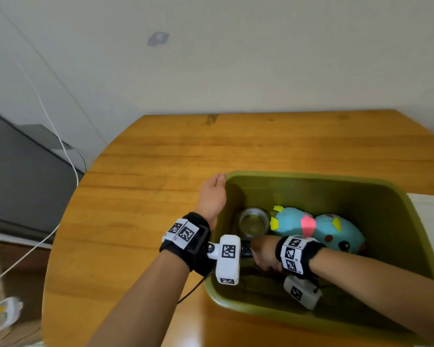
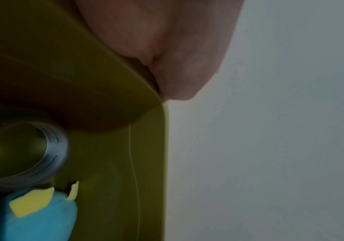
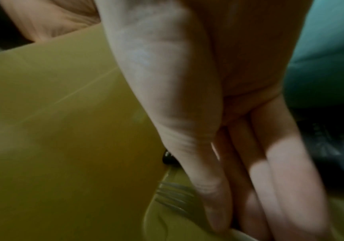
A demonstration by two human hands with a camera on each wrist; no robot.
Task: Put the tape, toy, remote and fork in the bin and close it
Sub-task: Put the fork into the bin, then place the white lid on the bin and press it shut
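Note:
An olive-green bin (image 1: 311, 177) stands open on the wooden table (image 1: 161, 159). On its floor lie a roll of clear tape (image 1: 253, 222), a blue plush toy (image 1: 318, 229) and a black remote (image 1: 246, 247), which my left wrist camera mostly hides. My left hand (image 1: 212, 196) grips the bin's left rim near the far corner. My right hand (image 1: 266, 256) is low inside the bin. In the right wrist view its thumb and fingers (image 3: 237, 212) pinch the handle of a metal fork (image 3: 175, 197), whose tines lie close to the bin floor by the wall (image 3: 63, 130).
A flat white object (image 1: 431, 221) lies on the table to the right of the bin. A white cable (image 1: 60, 151) hangs along the wall past the table's left edge. The left wrist view shows the tape (image 2: 22, 154) and the toy (image 2: 39, 212) below the rim.

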